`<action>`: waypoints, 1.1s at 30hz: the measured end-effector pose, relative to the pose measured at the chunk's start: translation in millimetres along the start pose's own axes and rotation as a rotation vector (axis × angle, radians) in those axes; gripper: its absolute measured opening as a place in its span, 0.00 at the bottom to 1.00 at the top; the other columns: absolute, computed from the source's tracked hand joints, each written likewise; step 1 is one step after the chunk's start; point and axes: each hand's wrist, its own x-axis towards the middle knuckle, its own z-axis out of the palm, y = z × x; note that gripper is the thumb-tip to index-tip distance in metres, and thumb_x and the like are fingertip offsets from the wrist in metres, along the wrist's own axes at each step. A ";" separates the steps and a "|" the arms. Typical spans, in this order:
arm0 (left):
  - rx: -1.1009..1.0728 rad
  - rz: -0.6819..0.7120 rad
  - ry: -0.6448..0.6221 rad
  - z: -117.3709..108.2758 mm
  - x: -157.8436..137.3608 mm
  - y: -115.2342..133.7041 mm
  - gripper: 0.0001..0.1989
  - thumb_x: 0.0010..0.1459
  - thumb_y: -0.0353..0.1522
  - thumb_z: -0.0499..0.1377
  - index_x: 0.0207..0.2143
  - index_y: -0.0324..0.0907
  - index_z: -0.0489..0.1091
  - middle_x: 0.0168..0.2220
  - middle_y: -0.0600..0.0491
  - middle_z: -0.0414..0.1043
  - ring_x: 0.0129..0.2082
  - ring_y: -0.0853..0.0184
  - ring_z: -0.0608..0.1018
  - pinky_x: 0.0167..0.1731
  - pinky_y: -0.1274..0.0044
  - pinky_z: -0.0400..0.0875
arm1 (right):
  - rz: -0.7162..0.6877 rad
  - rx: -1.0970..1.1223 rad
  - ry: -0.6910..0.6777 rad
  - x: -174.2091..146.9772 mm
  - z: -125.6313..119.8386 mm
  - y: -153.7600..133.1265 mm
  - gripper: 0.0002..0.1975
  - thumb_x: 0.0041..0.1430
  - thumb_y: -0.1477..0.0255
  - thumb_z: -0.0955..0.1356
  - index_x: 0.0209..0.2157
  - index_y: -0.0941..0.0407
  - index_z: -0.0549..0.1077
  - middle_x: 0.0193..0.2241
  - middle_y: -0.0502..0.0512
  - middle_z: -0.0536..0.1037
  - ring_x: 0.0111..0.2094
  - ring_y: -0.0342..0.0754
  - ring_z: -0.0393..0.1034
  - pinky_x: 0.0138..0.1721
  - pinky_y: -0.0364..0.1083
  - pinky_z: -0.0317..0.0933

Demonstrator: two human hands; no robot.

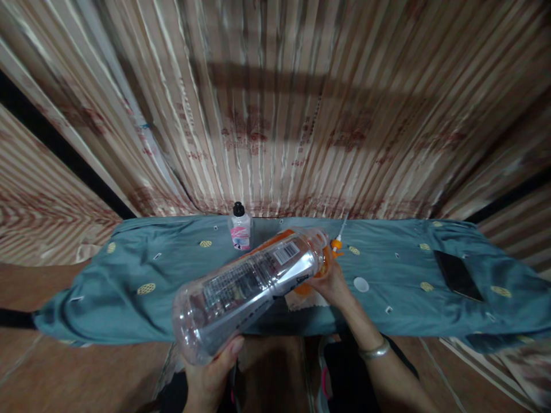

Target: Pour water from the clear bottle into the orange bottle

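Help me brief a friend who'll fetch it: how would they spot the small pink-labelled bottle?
Find the teal cloth-covered table, then its far edge by the striped curtain. Left of centre, the small bottle stands upright. Its black cap and pink label set it apart from the larger clear bottle tilted in the left hand.

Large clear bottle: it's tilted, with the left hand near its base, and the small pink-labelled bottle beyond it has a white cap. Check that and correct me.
The cap colour is wrong: the head view shows a black cap on the small pink-labelled bottle. The large clear bottle is tilted, with the left hand near its base.
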 end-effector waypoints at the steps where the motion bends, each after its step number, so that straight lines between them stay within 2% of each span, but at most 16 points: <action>1: -0.001 -0.032 -0.034 -1.8 -0.1 -2.7 0.20 0.32 0.40 0.74 0.27 0.41 0.75 0.20 0.52 0.75 0.21 0.59 0.79 0.23 0.71 0.79 | 0.000 -0.002 -0.003 0.0 0.0 0.4 0.39 0.44 0.69 0.76 0.58 0.54 0.63 0.57 0.63 0.74 0.57 0.60 0.71 0.59 0.61 0.64; 3: -0.005 -0.069 -0.073 -4.1 -0.3 -6.0 0.20 0.32 0.40 0.74 0.27 0.41 0.74 0.21 0.51 0.76 0.21 0.58 0.80 0.24 0.70 0.80 | -0.002 -0.001 -0.005 0.0 0.0 0.7 0.41 0.44 0.69 0.76 0.60 0.54 0.61 0.57 0.62 0.73 0.58 0.60 0.70 0.59 0.60 0.63; 9: -0.013 -0.034 -0.008 -2.6 0.2 0.8 0.26 0.32 0.42 0.74 0.36 0.41 0.75 0.23 0.53 0.76 0.23 0.58 0.81 0.25 0.69 0.80 | 0.015 0.017 -0.010 0.4 -0.8 -4.1 0.45 0.44 0.69 0.76 0.63 0.55 0.57 0.57 0.64 0.74 0.57 0.61 0.71 0.58 0.60 0.65; 13: 0.068 0.034 -0.054 -3.6 0.5 5.1 0.20 0.35 0.42 0.73 0.29 0.42 0.75 0.21 0.53 0.75 0.22 0.58 0.80 0.24 0.69 0.80 | 0.004 0.005 -0.005 0.6 -0.8 -4.8 0.47 0.44 0.70 0.76 0.64 0.54 0.57 0.58 0.63 0.73 0.59 0.61 0.69 0.59 0.60 0.64; 15: 0.088 0.074 -0.071 -4.4 0.4 5.3 0.19 0.35 0.42 0.73 0.29 0.42 0.75 0.21 0.52 0.75 0.22 0.57 0.80 0.23 0.69 0.80 | -0.006 0.001 -0.007 0.8 -0.5 -2.4 0.47 0.44 0.70 0.76 0.64 0.54 0.57 0.58 0.63 0.73 0.58 0.61 0.70 0.59 0.60 0.64; 18: 0.047 0.081 -0.069 -4.4 0.3 4.4 0.25 0.36 0.41 0.73 0.37 0.41 0.76 0.22 0.51 0.77 0.21 0.57 0.80 0.21 0.69 0.79 | -0.006 0.001 -0.015 0.8 0.1 2.6 0.47 0.44 0.69 0.77 0.64 0.54 0.57 0.57 0.63 0.74 0.57 0.60 0.71 0.59 0.60 0.65; 23: 0.001 0.001 -0.021 -3.7 -0.1 -0.6 0.39 0.32 0.42 0.75 0.49 0.41 0.73 0.23 0.54 0.76 0.23 0.56 0.80 0.23 0.67 0.80 | 0.012 0.010 -0.013 0.7 1.0 5.9 0.49 0.43 0.68 0.77 0.65 0.54 0.55 0.58 0.63 0.73 0.58 0.61 0.70 0.59 0.60 0.65; 28: -0.007 0.012 -0.034 -4.8 0.0 -5.8 0.37 0.33 0.41 0.74 0.48 0.41 0.72 0.25 0.53 0.77 0.25 0.57 0.81 0.27 0.68 0.80 | -0.019 0.013 -0.014 0.8 0.9 2.1 0.49 0.44 0.68 0.77 0.65 0.54 0.55 0.59 0.63 0.72 0.61 0.60 0.66 0.63 0.61 0.60; 33: -0.035 0.012 -0.014 -3.8 -1.4 -7.7 0.40 0.33 0.40 0.75 0.51 0.42 0.70 0.28 0.52 0.77 0.29 0.56 0.82 0.31 0.67 0.80 | -0.011 0.007 -0.020 0.5 0.4 0.3 0.46 0.45 0.69 0.76 0.64 0.52 0.56 0.59 0.62 0.72 0.59 0.59 0.69 0.61 0.61 0.62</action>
